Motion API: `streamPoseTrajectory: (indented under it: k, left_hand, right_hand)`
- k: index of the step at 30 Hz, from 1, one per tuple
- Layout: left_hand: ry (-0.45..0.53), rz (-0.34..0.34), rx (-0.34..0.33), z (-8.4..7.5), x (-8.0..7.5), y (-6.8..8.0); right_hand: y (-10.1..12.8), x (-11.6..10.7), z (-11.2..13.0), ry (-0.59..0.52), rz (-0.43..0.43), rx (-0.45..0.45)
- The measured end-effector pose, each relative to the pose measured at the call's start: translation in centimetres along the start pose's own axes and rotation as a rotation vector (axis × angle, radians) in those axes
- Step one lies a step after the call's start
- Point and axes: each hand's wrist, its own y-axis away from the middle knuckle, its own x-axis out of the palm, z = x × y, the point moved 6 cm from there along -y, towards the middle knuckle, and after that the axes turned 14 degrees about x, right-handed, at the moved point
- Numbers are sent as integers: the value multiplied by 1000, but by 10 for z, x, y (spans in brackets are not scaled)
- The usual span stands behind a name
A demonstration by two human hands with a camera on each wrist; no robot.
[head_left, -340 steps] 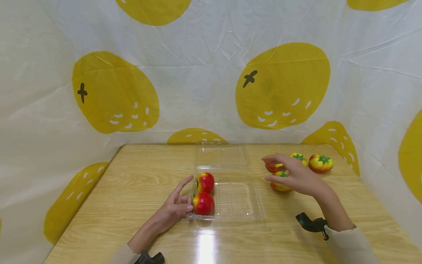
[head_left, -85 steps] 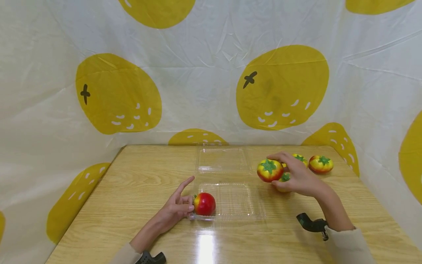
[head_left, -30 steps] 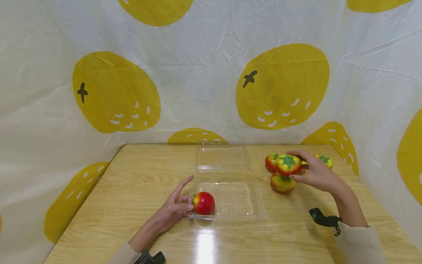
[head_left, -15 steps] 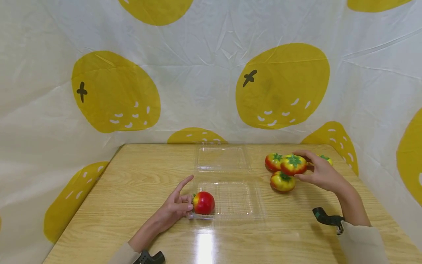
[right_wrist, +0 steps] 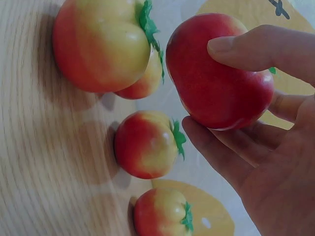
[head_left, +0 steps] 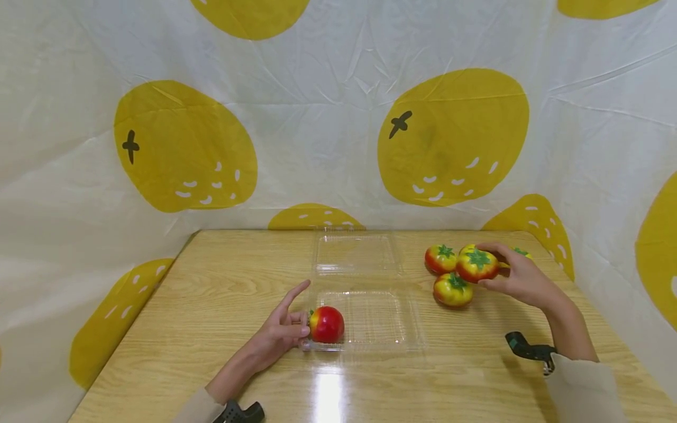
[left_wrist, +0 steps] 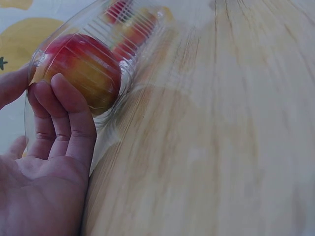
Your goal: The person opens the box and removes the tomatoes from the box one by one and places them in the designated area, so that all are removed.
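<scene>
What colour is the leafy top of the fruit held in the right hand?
The leafy top is green; it shows best in the head view.

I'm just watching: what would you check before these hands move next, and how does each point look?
1. Held fruit gripped: ok, by the right hand.
2. Clear box steadied: ok, left hand on its edge.
3. Lid open: ok, laid back.
4. Right hand free for the red fruit inside the box: not ok, it's occupied.
5. Spot beneath held fruit unoccupied: cannot tell, hidden.
</scene>
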Motion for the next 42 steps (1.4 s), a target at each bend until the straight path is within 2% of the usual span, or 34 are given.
streamPoseTrajectory:
  k: [9, 25, 33, 42]
  left_hand:
    - [-4, 3, -4, -1, 0, 1]
    - [-13, 3, -4, -1, 0, 2]
    - [-11, 12, 4, 0, -1, 0]
    - [-2, 9, 5, 0, -2, 1]
  right_hand:
    - [2, -3, -9, 17, -23, 4]
    - [2, -6, -27, 19, -10, 45]
    - [0, -3, -39, 12, -23, 21]
    - [-2, -1, -47, 30, 13, 92]
